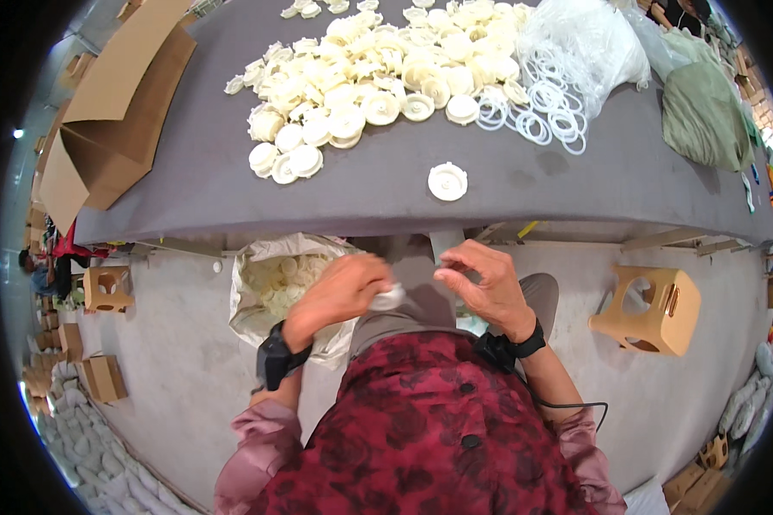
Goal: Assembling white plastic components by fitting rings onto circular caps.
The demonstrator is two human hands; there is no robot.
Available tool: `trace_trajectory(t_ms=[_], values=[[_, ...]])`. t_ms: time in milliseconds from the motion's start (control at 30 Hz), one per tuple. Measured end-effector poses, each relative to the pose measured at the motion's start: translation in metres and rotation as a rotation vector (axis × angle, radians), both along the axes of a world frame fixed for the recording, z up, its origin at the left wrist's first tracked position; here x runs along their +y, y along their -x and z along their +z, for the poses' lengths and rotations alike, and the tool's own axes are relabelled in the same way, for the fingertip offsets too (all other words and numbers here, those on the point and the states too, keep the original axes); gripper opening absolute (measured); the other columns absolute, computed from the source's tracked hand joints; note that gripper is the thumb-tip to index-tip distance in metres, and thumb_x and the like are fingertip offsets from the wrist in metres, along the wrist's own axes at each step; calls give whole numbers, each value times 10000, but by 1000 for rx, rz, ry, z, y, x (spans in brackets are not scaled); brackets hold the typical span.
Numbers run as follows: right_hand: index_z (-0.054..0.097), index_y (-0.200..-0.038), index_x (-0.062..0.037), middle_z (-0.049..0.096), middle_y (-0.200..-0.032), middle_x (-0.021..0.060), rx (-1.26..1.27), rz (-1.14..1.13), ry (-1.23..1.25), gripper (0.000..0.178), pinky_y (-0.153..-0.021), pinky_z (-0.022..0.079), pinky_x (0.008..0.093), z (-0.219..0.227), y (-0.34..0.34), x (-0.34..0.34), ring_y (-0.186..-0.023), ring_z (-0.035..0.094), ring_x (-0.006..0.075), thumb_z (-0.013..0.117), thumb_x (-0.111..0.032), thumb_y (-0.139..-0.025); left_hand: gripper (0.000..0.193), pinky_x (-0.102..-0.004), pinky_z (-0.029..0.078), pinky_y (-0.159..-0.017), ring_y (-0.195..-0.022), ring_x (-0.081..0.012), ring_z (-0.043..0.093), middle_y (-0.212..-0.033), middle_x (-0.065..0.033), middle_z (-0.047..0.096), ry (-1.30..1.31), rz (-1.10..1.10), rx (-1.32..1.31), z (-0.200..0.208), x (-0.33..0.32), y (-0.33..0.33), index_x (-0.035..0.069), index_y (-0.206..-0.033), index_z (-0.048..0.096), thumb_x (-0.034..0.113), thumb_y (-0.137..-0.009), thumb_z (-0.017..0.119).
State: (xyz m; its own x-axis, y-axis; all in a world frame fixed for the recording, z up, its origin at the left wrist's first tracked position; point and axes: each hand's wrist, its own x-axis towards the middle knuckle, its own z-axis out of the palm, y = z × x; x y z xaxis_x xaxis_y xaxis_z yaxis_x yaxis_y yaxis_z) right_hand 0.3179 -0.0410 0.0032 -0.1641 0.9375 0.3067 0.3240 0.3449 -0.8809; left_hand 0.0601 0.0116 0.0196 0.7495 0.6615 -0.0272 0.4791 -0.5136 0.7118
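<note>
Above my lap, my left hand [339,290] is closed on a white plastic cap [388,298]; its fingers are slightly smeared by motion. To its right, my right hand [488,283] is curled with thumb and forefinger close together. Whatever it may hold is too small or hidden to make out. One cream plastic cap [447,181] lies alone near the table's front edge. Farther back spreads a big heap of cream caps [361,81]. Beside the heap lie loose translucent rings [558,107], spilling from a clear plastic bag [588,47].
An open white sack [247,300] with caps inside stands on the floor by my left hand. A cardboard box [124,129] sits at the grey table's [335,202] left end, a green cloth bag [704,116] at its right. Tan stools [648,309] [107,288] flank me.
</note>
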Motion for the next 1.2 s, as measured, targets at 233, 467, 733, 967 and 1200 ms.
trace_trajectory(t_ms=[233, 467, 733, 967, 1200], values=[[637, -1100, -16, 601, -988, 115, -332, -455, -296, 283, -761, 478, 421, 6, -9, 70, -949, 561, 316, 684, -86, -829, 242, -403, 511, -707, -815, -319, 664, -894, -138, 697, -163, 252, 330, -15, -17, 56, 33, -993, 730, 182, -804, 754], [615, -841, 1, 633, -752, 135, -86, -415, 7, 103, -611, 480, 402, -18, -12, 93, -660, 615, 327, 649, -97, -842, 468, -320, 536, -728, -892, -233, 652, -1074, -113, 671, -117, 453, -354, 1, 10, -36, 60, -1212, 678, 25, -756, 778], [691, -916, 4, 670, -714, 102, 299, -203, 432, 108, -538, 474, 299, 19, -11, 80, -581, 620, 138, 667, -93, -876, 204, -392, 518, -706, -882, -310, 605, -944, -106, 642, -583, 262, -274, -27, 42, -79, 23, -933, 648, -30, -742, 697], [712, -962, -72, 579, -856, 101, -521, -486, -303, 132, -690, 502, 416, -19, -74, 155, -838, 591, 310, 687, -64, -833, 37, -222, 431, -620, -695, -44, 538, -786, 9, 601, 296, 674, -685, -35, 38, -64, 3, -939, 626, 38, -933, 636], [602, -848, -44, 549, -931, 127, -665, -442, -212, 91, -772, 482, 441, -28, -80, 170, -945, 541, 338, 684, -63, -815, 81, -232, 478, -666, -757, -67, 588, -862, -7, 655, 540, 632, -807, -32, 20, -52, 23, -956, 661, 103, -943, 668]])
